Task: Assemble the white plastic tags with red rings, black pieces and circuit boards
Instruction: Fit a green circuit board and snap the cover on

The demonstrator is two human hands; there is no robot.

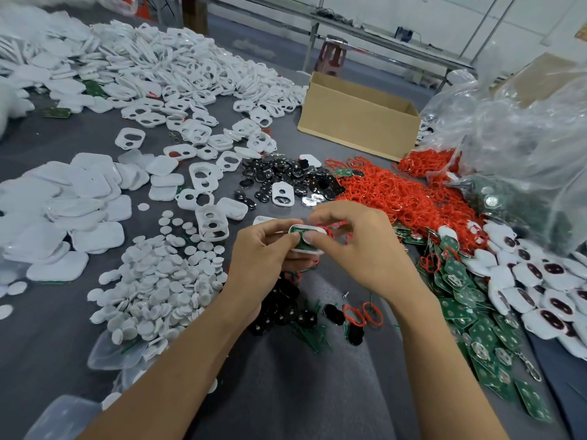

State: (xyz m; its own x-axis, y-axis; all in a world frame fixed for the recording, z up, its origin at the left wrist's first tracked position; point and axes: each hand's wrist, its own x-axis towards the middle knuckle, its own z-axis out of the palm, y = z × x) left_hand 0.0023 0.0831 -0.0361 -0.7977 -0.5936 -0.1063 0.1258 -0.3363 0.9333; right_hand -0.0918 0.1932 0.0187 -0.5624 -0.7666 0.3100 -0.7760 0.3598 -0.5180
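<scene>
Both hands meet at the centre of the table over one white plastic tag (306, 246) with a green circuit board (300, 230) seated in it. My left hand (265, 252) grips the tag from the left and below. My right hand (355, 246) pinches the tag's right end with thumb and forefinger, and red rings (336, 228) hang looped in its fingers. A heap of red rings (403, 198) lies behind my right hand. Black pieces (286, 177) are piled behind the hands, and more black pieces (286, 309) lie under my wrists. Loose green circuit boards (470, 296) spread to the right.
White tag frames (178, 77) cover the far left, flat white covers (63, 211) the near left, and small white discs (165, 281) sit beside my left arm. Assembled white tags (546, 293) lie at the right. A cardboard box (359, 122) and clear plastic bags (524, 138) stand behind.
</scene>
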